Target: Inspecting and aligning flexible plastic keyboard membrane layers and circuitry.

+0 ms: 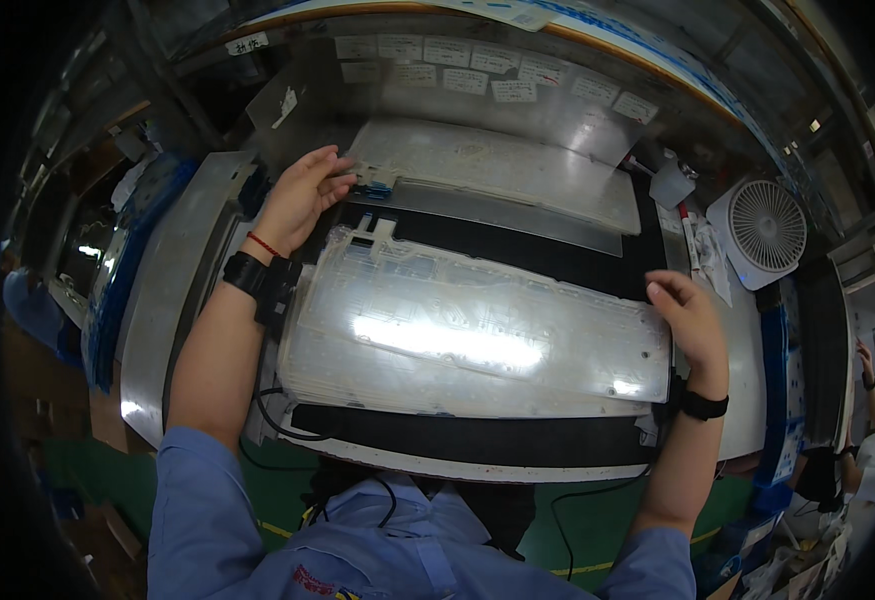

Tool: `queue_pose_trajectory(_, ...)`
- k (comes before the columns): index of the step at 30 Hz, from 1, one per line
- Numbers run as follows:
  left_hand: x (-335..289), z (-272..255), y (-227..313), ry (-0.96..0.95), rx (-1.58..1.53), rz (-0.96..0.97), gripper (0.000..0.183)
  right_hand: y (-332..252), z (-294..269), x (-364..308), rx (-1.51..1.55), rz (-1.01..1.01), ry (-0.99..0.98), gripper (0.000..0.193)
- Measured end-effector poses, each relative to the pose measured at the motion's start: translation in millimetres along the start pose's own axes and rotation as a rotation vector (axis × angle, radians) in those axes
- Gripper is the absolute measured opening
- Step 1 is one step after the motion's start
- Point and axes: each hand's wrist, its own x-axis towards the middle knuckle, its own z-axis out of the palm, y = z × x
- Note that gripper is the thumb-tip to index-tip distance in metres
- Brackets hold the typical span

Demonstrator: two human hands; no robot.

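Observation:
A stack of clear plastic membrane sheets (467, 330) lies on a black mat (517, 255) in front of me. My left hand (302, 195) reaches to the far left, fingers on the corner of a second clear sheet (497, 165) by a small blue clip (375, 187). My right hand (689, 315) rests at the right edge of the near stack, fingers curled on its rim. Both wrists wear black bands; the left also has a red string.
A white desk fan (765, 228) stands at the right. A metal back panel with several paper labels (477, 75) rises behind the mat. A grey tray edge (162, 300) runs along the left. Another person (872, 400) works at far right.

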Motion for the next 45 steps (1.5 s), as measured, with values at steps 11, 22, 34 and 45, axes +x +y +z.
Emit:
queue_pose_trajectory(11,4.4,-7.7,-1.6,-0.023,0.086,-0.023,0.026,-7.1,-0.5,-2.5,0.042,-0.039,-0.117,0.006)
queue_pose_trajectory(22,-7.1,5.4,7.4,-0.181,0.140,-0.079,0.025,-3.6,-0.2,-2.4,-0.011,-0.215,0.014,0.013)
queue_pose_trajectory(34,-11.0,11.5,10.5,-0.164,0.086,-0.097,0.028,-2.6,-0.4,0.6,0.065,-0.229,0.119,0.011)
queue_pose_trajectory(45,-7.6,11.5,3.7,-0.187,0.213,0.016,0.019,-0.5,1.6,6.3,0.246,-0.137,0.291,0.015)
